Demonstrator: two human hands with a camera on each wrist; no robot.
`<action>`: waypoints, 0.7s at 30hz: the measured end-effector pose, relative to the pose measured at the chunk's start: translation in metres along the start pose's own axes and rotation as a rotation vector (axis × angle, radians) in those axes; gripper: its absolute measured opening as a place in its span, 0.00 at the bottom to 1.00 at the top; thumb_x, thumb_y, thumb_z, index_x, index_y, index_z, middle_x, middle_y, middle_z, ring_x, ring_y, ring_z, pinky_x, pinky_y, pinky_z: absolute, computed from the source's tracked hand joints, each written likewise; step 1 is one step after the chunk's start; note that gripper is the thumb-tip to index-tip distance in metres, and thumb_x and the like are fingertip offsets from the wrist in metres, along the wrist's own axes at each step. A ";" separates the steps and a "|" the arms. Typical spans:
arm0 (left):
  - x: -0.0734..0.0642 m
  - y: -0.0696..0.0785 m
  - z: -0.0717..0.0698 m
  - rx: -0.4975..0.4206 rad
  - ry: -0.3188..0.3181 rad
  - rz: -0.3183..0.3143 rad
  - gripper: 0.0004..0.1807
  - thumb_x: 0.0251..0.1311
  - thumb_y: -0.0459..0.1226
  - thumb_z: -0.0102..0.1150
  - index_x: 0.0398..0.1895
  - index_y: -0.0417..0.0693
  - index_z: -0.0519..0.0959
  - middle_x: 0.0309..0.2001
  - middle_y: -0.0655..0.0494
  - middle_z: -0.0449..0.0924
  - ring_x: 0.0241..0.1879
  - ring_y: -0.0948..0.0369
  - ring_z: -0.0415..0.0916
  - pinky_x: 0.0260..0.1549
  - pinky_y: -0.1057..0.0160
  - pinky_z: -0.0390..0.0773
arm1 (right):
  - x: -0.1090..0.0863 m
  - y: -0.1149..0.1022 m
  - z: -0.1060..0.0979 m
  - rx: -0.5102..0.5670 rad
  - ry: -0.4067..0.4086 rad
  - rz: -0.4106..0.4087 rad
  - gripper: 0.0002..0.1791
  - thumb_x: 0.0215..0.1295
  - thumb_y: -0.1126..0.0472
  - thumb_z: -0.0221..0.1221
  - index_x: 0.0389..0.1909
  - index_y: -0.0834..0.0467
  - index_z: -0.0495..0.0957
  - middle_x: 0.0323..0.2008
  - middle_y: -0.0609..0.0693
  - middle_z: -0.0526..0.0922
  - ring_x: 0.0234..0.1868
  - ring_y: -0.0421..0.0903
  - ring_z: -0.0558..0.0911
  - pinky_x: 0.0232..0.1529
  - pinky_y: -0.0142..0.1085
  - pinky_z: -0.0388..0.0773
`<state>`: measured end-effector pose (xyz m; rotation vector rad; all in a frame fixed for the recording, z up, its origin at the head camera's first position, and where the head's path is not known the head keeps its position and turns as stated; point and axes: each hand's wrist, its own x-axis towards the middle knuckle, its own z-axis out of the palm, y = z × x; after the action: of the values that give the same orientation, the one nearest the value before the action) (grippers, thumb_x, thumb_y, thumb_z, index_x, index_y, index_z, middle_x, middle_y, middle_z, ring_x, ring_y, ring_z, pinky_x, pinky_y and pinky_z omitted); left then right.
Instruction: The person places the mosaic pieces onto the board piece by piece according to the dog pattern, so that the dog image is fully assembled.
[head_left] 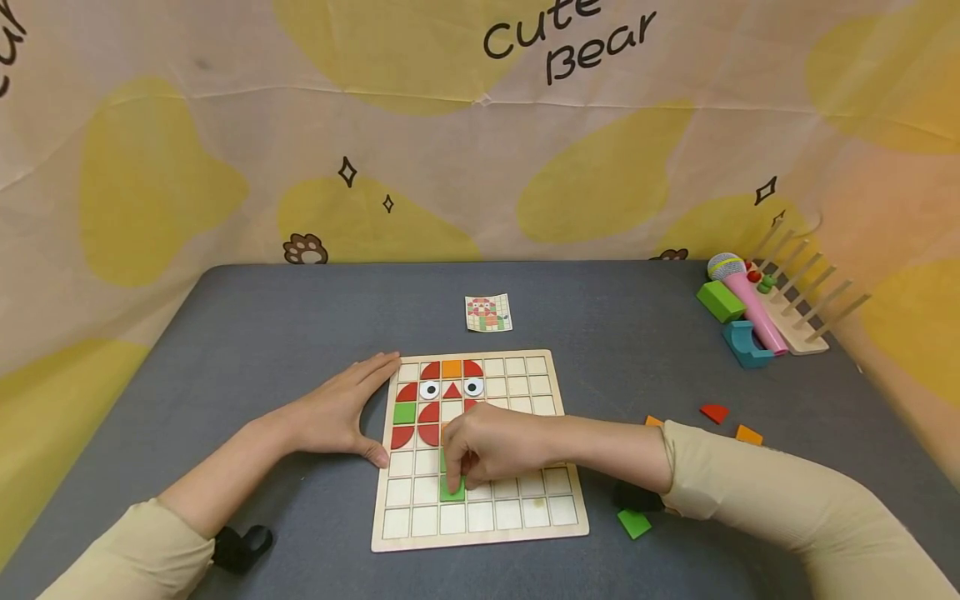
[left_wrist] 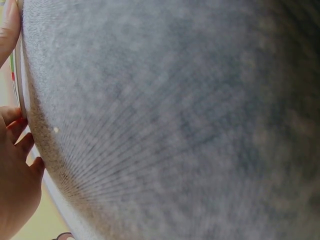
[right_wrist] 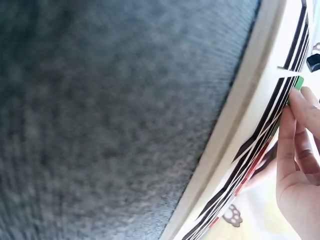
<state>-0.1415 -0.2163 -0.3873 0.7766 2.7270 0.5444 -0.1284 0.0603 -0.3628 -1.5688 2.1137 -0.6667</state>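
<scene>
Right hand (head_left: 491, 446), fingers curled, pinches a green tile (head_left: 452, 491) just beneath it on the gridded board (head_left: 510, 514). Left hand (head_left: 336, 412), thumb spread from extended fingers, touches the board's edge.

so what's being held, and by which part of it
A green tile, pinched near its far edge by the right hand. The left hand just rests at the board's left side.
</scene>
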 end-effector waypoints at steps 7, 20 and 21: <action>0.001 0.000 0.001 0.002 -0.001 -0.007 0.74 0.28 0.71 0.73 0.78 0.46 0.51 0.79 0.46 0.49 0.78 0.42 0.47 0.73 0.35 0.55 | 0.000 0.000 -0.002 -0.044 0.002 -0.019 0.12 0.56 0.72 0.65 0.32 0.52 0.90 0.32 0.43 0.86 0.33 0.27 0.78 0.36 0.13 0.72; 0.001 -0.001 0.001 0.013 -0.006 -0.011 0.74 0.28 0.71 0.72 0.79 0.47 0.50 0.80 0.46 0.48 0.79 0.42 0.46 0.73 0.35 0.55 | -0.035 0.003 -0.026 0.012 0.034 0.024 0.04 0.58 0.65 0.68 0.28 0.51 0.86 0.27 0.40 0.82 0.28 0.26 0.72 0.32 0.19 0.74; 0.001 0.000 0.001 0.016 -0.007 -0.012 0.74 0.28 0.71 0.72 0.79 0.47 0.50 0.80 0.46 0.48 0.79 0.43 0.46 0.73 0.35 0.55 | -0.042 0.005 -0.028 0.028 0.033 0.040 0.04 0.58 0.64 0.68 0.28 0.51 0.86 0.27 0.40 0.82 0.29 0.26 0.72 0.31 0.20 0.75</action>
<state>-0.1421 -0.2160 -0.3884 0.7645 2.7310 0.5175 -0.1375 0.1058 -0.3411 -1.5062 2.1446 -0.7093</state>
